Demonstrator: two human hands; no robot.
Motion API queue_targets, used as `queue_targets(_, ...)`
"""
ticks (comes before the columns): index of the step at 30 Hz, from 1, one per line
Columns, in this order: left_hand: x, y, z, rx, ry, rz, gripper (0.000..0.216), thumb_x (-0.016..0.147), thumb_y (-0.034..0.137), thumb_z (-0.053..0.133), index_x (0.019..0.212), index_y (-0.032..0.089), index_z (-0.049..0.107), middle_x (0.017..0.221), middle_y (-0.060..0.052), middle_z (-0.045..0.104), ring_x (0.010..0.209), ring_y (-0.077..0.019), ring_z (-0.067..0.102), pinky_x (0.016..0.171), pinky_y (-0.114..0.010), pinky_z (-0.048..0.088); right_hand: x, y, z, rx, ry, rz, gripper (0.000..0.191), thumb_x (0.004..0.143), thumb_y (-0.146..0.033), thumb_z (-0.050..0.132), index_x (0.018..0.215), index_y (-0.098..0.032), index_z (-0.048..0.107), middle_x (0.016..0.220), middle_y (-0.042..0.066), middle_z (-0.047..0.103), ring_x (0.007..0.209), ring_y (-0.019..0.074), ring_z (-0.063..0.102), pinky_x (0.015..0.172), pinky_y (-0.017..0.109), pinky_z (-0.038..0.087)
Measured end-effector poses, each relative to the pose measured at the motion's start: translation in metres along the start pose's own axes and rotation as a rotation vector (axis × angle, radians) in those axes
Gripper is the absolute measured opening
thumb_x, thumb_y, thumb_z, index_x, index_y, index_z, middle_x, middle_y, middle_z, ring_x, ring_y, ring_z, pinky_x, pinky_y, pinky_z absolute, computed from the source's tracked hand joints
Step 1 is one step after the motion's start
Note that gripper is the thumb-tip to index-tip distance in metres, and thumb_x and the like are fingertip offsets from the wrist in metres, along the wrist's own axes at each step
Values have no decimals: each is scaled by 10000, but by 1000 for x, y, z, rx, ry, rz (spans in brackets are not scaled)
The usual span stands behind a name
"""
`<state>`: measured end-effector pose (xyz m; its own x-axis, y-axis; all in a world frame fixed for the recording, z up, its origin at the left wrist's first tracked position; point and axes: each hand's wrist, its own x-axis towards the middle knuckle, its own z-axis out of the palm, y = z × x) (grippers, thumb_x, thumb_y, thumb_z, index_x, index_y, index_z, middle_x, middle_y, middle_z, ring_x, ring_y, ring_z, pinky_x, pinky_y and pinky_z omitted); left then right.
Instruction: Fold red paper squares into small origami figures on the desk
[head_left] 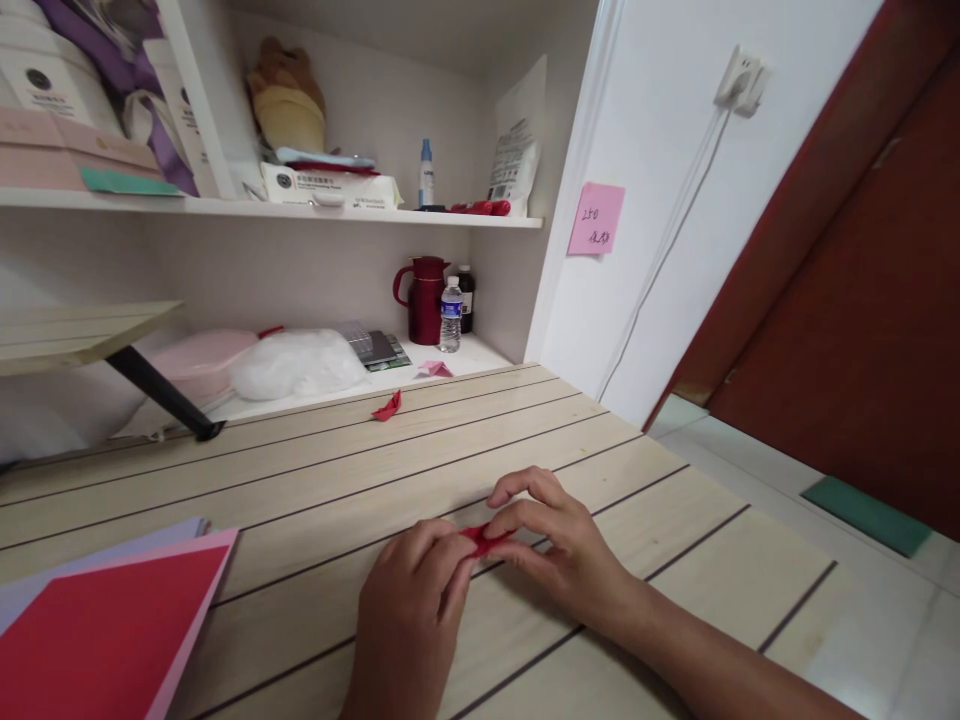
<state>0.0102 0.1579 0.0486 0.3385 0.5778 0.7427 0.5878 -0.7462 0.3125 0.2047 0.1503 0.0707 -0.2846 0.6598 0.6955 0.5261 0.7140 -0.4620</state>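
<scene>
My left hand [412, 610] and my right hand [551, 545] meet over the wooden table [315, 480], both pinching a small folded piece of red paper [484, 540] between their fingertips. The paper lies low against the table top, mostly covered by my fingers. A finished red folded paper shape [388, 406] sits farther back on the table, and a pink folded one [435, 369] lies on the white shelf base behind it.
A stack of red, pink and lilac paper sheets [105, 625] lies at the near left. Behind are a white plastic bag [296, 362], a dark red jug [424, 298], a water bottle [450, 315] and shelves. A pink sticky note [595, 219] hangs on the wall.
</scene>
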Motion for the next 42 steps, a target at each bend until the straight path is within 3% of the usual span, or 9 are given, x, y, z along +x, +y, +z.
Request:
queue_targets(9,7,7,-7,152,66,149,117,927,175,532,928,242,628,831,11,693,733,-150,657,700,-285,512,-2,-2,-3,-47,18,-23,94,917,-194,633,910,-235,717,1215,99,513,1145,267,516,924,433,459)
queue_targets(17,11,8,-6,134,130,173,146,933,168,535,904,235,661,838,10,688,764,-141,644,751,-282,503,0,-7,-4,-142,-4,-152,202,891,-42,542,820,-207,634,920,26,636,845,193,523,816,408,382)
queue_targets(21,7,0,-4,171,153,159,134,920,153,557,905,216,674,861,-9,685,806,-154,638,795,-313,478,0,-2,-1,-84,12,-6,40,910,-207,638,912,-244,653,1188,65,561,1119,254,511,958,441,380)
queue_targets(24,7,-6,-5,274,199,152,105,904,150,585,915,190,682,902,-48,685,840,-186,637,823,-364,463,0,4,4,83,83,184,473,806,-348,781,1218,-287,559,1350,98,459,1277,283,436,1055,449,366)
queue_targets(26,9,-7,-8,344,242,172,97,887,128,606,923,173,684,934,-78,676,865,-201,636,862,-398,455,1,7,8,295,82,326,620,789,-396,791,1309,-292,471,1223,83,546,1140,246,549,982,413,442)
queue_targets(28,9,-7,-11,398,275,198,108,868,94,621,920,163,686,962,-101,665,893,-207,637,936,-439,427,2,8,12,549,18,483,505,855,-446,708,1265,-262,478,959,23,608,829,180,635,774,340,519)
queue_targets(31,8,-4,-13,433,250,255,156,856,71,633,953,179,691,1012,-104,656,927,-184,637,1057,-477,345,3,7,16,760,-48,614,342,923,-508,589,1072,-204,543,708,-40,563,535,114,565,535,251,473)
queue_targets(36,6,-1,-8,417,187,327,197,870,80,622,1012,196,695,1037,-81,658,950,-147,634,1144,-477,260,1,7,18,709,-4,689,383,870,-524,642,743,-190,505,579,-35,566,469,103,513,446,211,438)
queue_targets(42,6,1,-2,282,181,230,225,868,228,656,1091,221,684,1092,-86,637,961,-186,642,1077,-444,354,9,15,8,406,-43,687,366,929,-461,537,680,-203,461,518,-50,509,445,95,497,444,195,386)
